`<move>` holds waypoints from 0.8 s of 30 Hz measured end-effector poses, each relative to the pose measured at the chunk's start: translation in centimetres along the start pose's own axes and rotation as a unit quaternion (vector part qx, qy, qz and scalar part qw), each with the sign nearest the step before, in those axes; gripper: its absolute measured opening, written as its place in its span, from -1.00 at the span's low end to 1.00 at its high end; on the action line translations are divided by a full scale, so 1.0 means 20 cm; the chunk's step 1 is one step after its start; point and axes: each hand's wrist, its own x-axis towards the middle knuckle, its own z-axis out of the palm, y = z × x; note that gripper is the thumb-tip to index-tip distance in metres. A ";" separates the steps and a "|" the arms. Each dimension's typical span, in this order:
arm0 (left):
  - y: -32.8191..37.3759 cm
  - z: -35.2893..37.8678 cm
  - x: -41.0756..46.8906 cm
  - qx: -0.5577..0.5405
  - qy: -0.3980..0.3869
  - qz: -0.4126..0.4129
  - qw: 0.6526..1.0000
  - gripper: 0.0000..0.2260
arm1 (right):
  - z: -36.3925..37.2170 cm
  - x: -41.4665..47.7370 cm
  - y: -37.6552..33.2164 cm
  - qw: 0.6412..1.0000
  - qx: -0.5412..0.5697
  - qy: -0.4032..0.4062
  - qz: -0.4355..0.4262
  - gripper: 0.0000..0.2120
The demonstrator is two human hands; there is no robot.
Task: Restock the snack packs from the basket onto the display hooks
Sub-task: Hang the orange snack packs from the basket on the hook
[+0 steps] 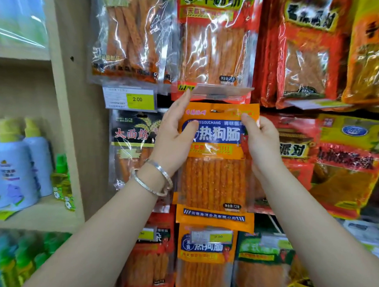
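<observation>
A left hand (174, 134) and a right hand (262, 143) each keep a grip clamped on the upper sides of an orange snack pack (215, 180), upright against hanging packs (215, 49) on the display wall.

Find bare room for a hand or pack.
Bare: the beige upright between spray bottles and hanging packs; the shelf board in front of those bottles. Crowded: snack wall, packs overlapping around the orange pack in the left hand and right hand.

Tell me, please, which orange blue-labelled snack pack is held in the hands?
The upper orange blue-labelled snack pack: the left hand and right hand grip its top; the lower pack is untouched.
</observation>
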 end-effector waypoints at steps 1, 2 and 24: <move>0.00 0.00 0.00 0.005 0.001 0.001 1.000 -0.49 | 0.01 0.01 0.00 1.000 -0.007 -0.004 0.006 -0.82; -0.01 0.01 0.00 0.006 -0.001 0.000 1.000 -0.49 | 0.02 0.01 0.01 1.000 -0.012 -0.007 0.012 -0.82; -0.58 0.04 -0.45 0.436 -0.221 -0.004 0.872 -0.25 | -0.21 -0.25 0.54 0.696 -0.624 -0.166 -0.316 -0.32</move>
